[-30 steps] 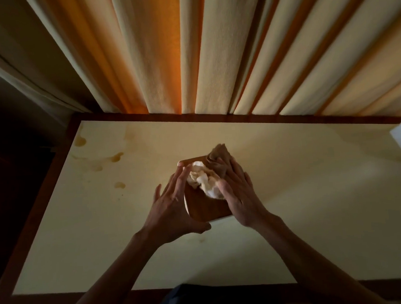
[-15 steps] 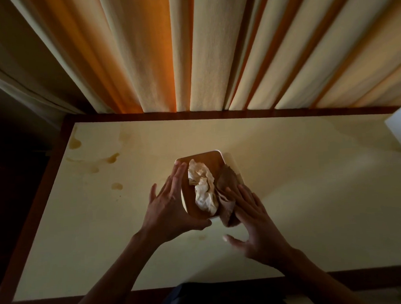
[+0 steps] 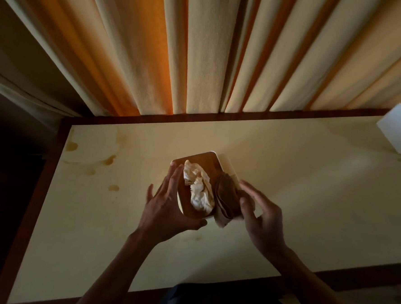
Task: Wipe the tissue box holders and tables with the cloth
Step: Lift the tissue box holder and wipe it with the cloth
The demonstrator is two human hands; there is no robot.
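A tissue box holder (image 3: 206, 162) with a brown wooden top and white sides stands in the middle of a cream table (image 3: 303, 204). Crumpled white tissue (image 3: 198, 189) sticks out of its top. My left hand (image 3: 166, 206) holds the holder's left side, fingers up along the edge and thumb under the near corner. My right hand (image 3: 259, 215) presses a brown cloth (image 3: 226, 200) against the holder's right side, fingers curled around the cloth.
The table has a dark wooden rim (image 3: 216, 116) and several brown stains (image 3: 108, 161) at its far left. Cream and orange curtains (image 3: 212, 50) hang just behind it. A white box-like object (image 3: 397, 131) stands at the far right edge.
My right hand with the cloth slid off the holder's top, down onto its right side and toward me. The tissue is now uncovered. My left hand stayed on the holder.
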